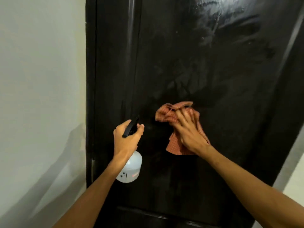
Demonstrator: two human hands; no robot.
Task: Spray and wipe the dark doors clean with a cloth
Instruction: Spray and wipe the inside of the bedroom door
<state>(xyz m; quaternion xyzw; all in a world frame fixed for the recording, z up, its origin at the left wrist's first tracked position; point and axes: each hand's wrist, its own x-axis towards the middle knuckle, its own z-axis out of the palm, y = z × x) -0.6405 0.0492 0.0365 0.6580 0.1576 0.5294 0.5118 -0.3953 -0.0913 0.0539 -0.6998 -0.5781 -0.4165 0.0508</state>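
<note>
The dark door (181,66) fills most of the view, with a pale wall (41,79) along its 9 o'clock side. Near the middle of the door, a little toward 5 o'clock, the right hand (187,131) lies on a red checked cloth (166,115) and presses it flat against the panel. Its fingers are spread and fairly straight rather than curled round the fabric (they are blurred, so finer detail is lost). The cloth bunches up at the hand's 11 o'clock and hangs in a loose flap toward 6 o'clock, under the wrist.

At the cloth's 8 o'clock, close by but not touching it, the left hand (126,139) grips the neck of a spray bottle (131,170). Its fingers are wrapped around the black trigger head (130,127), whose nozzle points toward the door at 1 o'clock. The bottle's clear body hangs below the hand at 6 o'clock and carries a small label (135,174).

Wet streaks (222,18) and droplets shine on the door at 1 o'clock, well above the cloth.
</note>
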